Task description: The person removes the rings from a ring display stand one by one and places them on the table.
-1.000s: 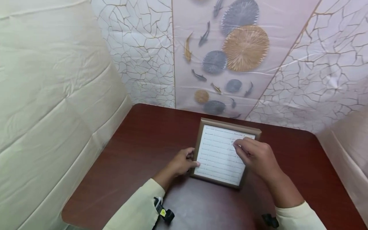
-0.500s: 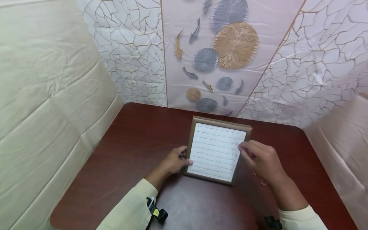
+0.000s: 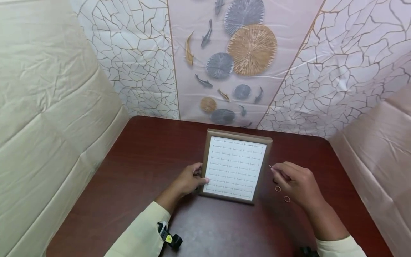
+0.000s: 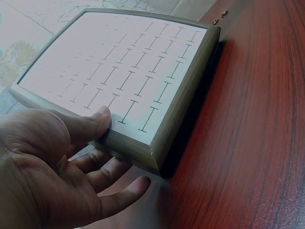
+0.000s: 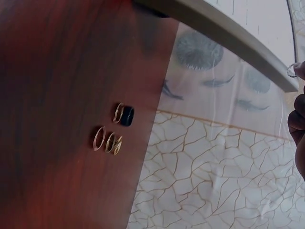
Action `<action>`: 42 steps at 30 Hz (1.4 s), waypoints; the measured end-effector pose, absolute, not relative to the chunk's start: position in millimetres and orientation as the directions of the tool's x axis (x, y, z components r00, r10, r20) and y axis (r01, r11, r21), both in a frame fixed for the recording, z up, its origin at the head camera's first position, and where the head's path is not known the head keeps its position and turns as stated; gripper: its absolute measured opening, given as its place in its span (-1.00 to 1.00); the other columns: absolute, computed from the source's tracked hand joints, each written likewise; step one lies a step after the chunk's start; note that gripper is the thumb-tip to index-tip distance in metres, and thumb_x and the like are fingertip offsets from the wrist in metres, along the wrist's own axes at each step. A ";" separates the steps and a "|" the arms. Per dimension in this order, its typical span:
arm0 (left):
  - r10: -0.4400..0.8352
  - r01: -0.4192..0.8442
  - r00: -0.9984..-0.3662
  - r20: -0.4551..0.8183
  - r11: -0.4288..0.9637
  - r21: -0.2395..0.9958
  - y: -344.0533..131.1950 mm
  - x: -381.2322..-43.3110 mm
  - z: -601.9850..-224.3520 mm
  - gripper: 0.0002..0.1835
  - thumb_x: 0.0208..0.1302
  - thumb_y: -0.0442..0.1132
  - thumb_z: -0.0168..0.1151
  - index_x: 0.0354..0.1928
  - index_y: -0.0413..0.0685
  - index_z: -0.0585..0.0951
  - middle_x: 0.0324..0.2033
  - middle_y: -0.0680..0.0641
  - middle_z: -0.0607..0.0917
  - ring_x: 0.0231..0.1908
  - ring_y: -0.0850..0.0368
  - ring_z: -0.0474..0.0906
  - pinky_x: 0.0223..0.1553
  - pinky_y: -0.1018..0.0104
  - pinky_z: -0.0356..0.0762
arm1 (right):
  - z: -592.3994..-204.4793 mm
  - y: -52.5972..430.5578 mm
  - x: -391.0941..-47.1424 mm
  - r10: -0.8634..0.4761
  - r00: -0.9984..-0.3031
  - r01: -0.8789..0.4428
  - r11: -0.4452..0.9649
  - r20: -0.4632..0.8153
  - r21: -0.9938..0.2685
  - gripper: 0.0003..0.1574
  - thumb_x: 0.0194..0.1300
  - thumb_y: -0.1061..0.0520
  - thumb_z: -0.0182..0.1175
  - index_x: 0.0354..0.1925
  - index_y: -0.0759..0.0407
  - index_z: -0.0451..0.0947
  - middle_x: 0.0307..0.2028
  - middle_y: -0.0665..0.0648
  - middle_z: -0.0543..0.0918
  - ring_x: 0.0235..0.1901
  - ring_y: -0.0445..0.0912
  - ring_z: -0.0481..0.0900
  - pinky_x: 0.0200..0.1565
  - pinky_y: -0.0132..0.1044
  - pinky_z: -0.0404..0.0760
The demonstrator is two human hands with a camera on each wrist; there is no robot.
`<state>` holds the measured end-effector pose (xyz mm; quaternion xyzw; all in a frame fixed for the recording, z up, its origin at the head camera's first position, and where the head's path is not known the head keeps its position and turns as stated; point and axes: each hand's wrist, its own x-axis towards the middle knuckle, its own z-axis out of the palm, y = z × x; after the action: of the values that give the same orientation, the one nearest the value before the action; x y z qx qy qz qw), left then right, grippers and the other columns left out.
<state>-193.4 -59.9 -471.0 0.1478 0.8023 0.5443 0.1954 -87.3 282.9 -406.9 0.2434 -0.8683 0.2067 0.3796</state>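
A wooden-framed ring display board [image 3: 236, 167], its white face lined with rows of short slits, leans back above the table. My left hand [image 3: 187, 180] grips its left side, the thumb [image 4: 102, 119] on the white face and the fingers under the frame. Just right of the frame, my right hand [image 3: 297, 180] pinches a small silver-looking ring [image 5: 288, 70] between thumb and fingertips. Below that hand several gold-coloured rings lie on the table, among them a thin plain ring [image 5: 95, 143]. Another sits beside a dark square piece [image 5: 127, 116]. No ring shows on the board.
The dark red-brown table [image 3: 144, 153] has rounded corners. Behind it hangs a patterned cloth [image 3: 250, 50] with fish and round leaf shapes. Cream padded walls [image 3: 64, 125] close in the left side. A small black camera [image 3: 170, 237] sits on the left sleeve.
My right hand has drawn back from the board's upper right face to beyond its right edge, with the ring. Rings on the table have come into sight. The left hand keeps its grip.
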 end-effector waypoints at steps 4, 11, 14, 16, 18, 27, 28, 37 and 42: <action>0.448 0.022 -0.880 -0.156 0.366 0.931 -60.5 -193.5 -470.6 -0.44 0.38 -0.39 0.49 0.38 -0.26 0.58 0.13 -0.29 0.77 0.19 -0.14 0.70 0.25 -0.02 0.68 | -410.9 289.7 -83.2 -0.260 -0.605 -0.566 0.805 0.753 -0.178 -0.77 0.08 0.43 0.44 -0.27 0.21 0.80 -0.49 0.00 0.69 -0.53 -0.30 0.42 -0.46 -0.49 0.44; 0.436 0.023 -0.885 -0.162 0.389 0.921 -62.5 -194.0 -467.9 -0.47 0.40 -0.37 0.48 0.37 -0.21 0.60 0.10 -0.25 0.79 0.14 -0.11 0.71 0.23 -0.04 0.68 | -424.7 305.8 -77.0 -0.275 -0.625 -0.547 0.822 0.730 -0.158 -0.79 0.49 0.11 0.36 -0.28 0.20 0.81 -0.43 0.03 0.80 -0.51 -0.27 0.56 -0.42 -0.52 0.53; 0.440 0.025 -0.883 -0.160 0.387 0.922 -61.9 -194.4 -467.4 -0.47 0.40 -0.37 0.48 0.37 -0.22 0.59 0.11 -0.26 0.78 0.18 -0.13 0.70 0.26 -0.06 0.67 | -430.7 313.4 -74.5 -0.264 -0.621 -0.540 0.826 0.738 -0.160 -0.37 0.69 -0.21 0.10 -0.28 0.20 0.82 -0.40 0.07 0.83 -0.49 -0.21 0.64 -0.37 -0.53 0.58; 0.440 0.020 -0.883 -0.164 0.384 0.923 -61.1 -194.5 -467.9 -0.47 0.41 -0.37 0.48 0.37 -0.22 0.59 0.12 -0.26 0.78 0.19 -0.13 0.70 0.27 -0.06 0.67 | -433.5 317.5 -72.9 -0.258 -0.627 -0.526 0.836 0.735 -0.155 -0.25 0.69 -0.30 0.00 -0.28 0.19 0.83 -0.39 0.07 0.84 -0.48 -0.19 0.67 -0.35 -0.54 0.60; 0.441 0.019 -0.882 -0.165 0.382 0.924 -60.6 -194.5 -468.2 -0.46 0.40 -0.38 0.48 0.38 -0.22 0.59 0.12 -0.26 0.78 0.18 -0.13 0.70 0.27 -0.05 0.67 | -436.4 320.8 -71.4 -0.261 -0.635 -0.520 0.840 0.727 -0.153 -0.24 0.70 -0.30 -0.02 -0.30 0.19 0.82 -0.39 0.07 0.84 -0.47 -0.18 0.70 -0.34 -0.53 0.62; 0.434 0.016 -0.884 -0.171 0.395 0.919 -60.8 -192.4 -468.0 -0.44 0.40 -0.36 0.49 0.39 -0.23 0.58 0.14 -0.26 0.77 0.22 -0.15 0.69 0.27 -0.07 0.68 | -448.1 331.2 -61.3 -0.251 -0.721 -0.446 0.882 0.646 -0.155 -0.73 0.01 0.41 0.55 -0.32 0.11 0.82 -0.39 0.01 0.85 -0.45 -0.13 0.74 -0.34 -0.41 0.63; 0.434 0.016 -0.884 -0.171 0.396 0.918 -60.9 -192.3 -468.0 -0.43 0.40 -0.36 0.49 0.40 -0.23 0.57 0.15 -0.26 0.77 0.24 -0.17 0.68 0.28 -0.08 0.68 | -449.8 332.4 -60.6 -0.246 -0.732 -0.432 0.889 0.635 -0.154 -0.61 -0.15 0.46 0.58 -0.34 0.09 0.82 -0.40 0.00 0.85 -0.45 -0.13 0.74 -0.35 -0.40 0.63; 0.434 0.025 -0.886 -0.164 0.397 0.917 -58.9 -192.1 -468.2 -0.43 0.39 -0.36 0.50 0.39 -0.24 0.58 0.14 -0.27 0.78 0.23 -0.17 0.69 0.28 -0.08 0.68 | -467.4 343.1 -57.9 -0.222 -0.808 -0.373 0.910 0.546 -0.183 -0.57 -0.16 0.43 0.65 -0.38 -0.02 0.81 -0.43 -0.08 0.83 -0.47 -0.27 0.68 -0.40 -0.39 0.58; 0.439 0.028 -0.884 -0.158 0.388 0.921 -56.5 -191.7 -468.2 -0.45 0.38 -0.38 0.50 0.37 -0.25 0.59 0.12 -0.27 0.79 0.20 -0.16 0.71 0.24 -0.03 0.70 | -472.7 345.3 -54.2 -0.192 -0.868 -0.318 0.924 0.458 -0.214 -0.61 -0.08 0.37 0.67 -0.38 -0.06 0.81 -0.40 -0.09 0.84 -0.42 -0.27 0.70 -0.39 -0.26 0.62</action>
<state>-191.7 -56.5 -468.2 0.1439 0.8106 0.5340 0.1925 -54.2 345.3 -472.7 0.1334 -0.9558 0.1427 0.2199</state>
